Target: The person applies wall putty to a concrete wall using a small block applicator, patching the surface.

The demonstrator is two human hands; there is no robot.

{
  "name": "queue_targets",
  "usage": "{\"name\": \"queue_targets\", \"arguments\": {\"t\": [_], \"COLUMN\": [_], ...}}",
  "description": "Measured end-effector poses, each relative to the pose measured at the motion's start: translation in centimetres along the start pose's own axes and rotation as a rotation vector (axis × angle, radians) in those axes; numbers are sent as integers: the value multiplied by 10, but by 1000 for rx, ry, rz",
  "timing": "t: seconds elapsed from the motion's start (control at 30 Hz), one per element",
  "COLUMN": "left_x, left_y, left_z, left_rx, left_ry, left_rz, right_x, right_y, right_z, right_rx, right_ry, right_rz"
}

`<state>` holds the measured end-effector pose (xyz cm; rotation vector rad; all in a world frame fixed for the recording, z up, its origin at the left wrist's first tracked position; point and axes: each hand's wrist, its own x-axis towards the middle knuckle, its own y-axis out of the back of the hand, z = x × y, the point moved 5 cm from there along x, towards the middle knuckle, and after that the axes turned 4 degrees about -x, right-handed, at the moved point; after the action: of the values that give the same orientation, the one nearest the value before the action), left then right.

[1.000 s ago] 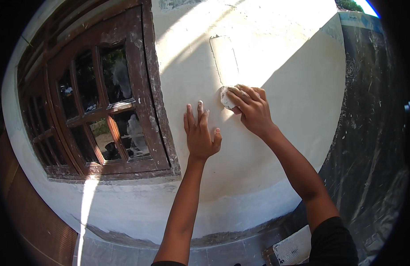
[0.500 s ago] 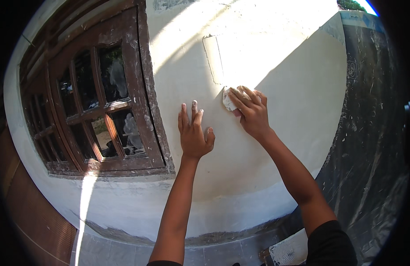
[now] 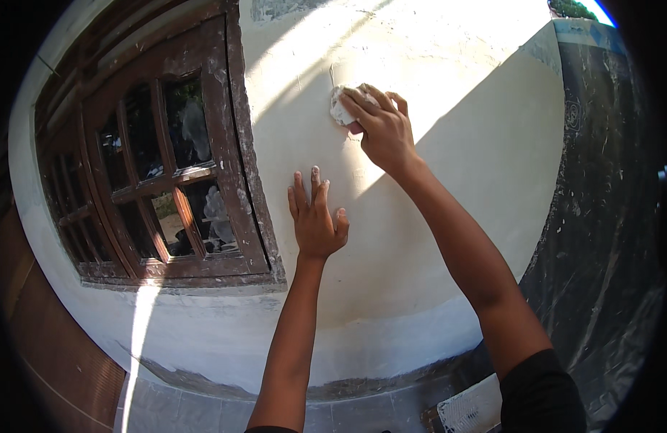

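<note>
My left hand (image 3: 315,216) lies flat and open on the wall (image 3: 434,238), holding nothing. Higher up, my right hand (image 3: 382,130) grips a small white pad (image 3: 341,110) and presses it on the wall. The pad looks light and a bit soft, so I pinch it from the back with my fingers. The window (image 3: 160,159) is to the left.

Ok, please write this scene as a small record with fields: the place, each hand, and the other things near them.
place: cream plastered wall, partly in sun, partly in shade
left hand: flat on the wall, fingers spread, holds nothing
right hand: presses a small white pad against the wall, higher up than the left hand
window: brown wooden frame with small glass panes, left of both hands
floor: grey tiles below the wall
</note>
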<state>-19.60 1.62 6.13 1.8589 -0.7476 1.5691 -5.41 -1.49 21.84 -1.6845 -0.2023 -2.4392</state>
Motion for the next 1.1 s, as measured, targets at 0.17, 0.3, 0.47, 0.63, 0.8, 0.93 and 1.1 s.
{"name": "queue_targets", "arguments": {"t": [0.17, 0.3, 0.47, 0.63, 0.8, 0.93, 1.1], "left_x": [-2, 1, 1, 1, 1, 0, 1], "left_y": [2, 0, -1, -1, 0, 3, -2], "left_z": [-2, -2, 0, -1, -1, -2, 3], "left_rx": [0, -22, -20, -45, -37, 5, 18], "left_ry": [-3, 53, 74, 130, 83, 97, 47], "left_rz": [16, -35, -56, -79, -4, -59, -106], "right_x": [-148, -98, 59, -25, -157, -84, 38], "right_y": [17, 39, 25, -4, 25, 47, 31], "right_z": [-39, -24, -3, -19, -43, -14, 31], "right_rx": [30, 43, -17, -18, 46, 73, -34], "right_ry": [79, 21, 33, -11, 30, 11, -27], "right_rz": [-234, -119, 110, -4, -242, -92, 61]}}
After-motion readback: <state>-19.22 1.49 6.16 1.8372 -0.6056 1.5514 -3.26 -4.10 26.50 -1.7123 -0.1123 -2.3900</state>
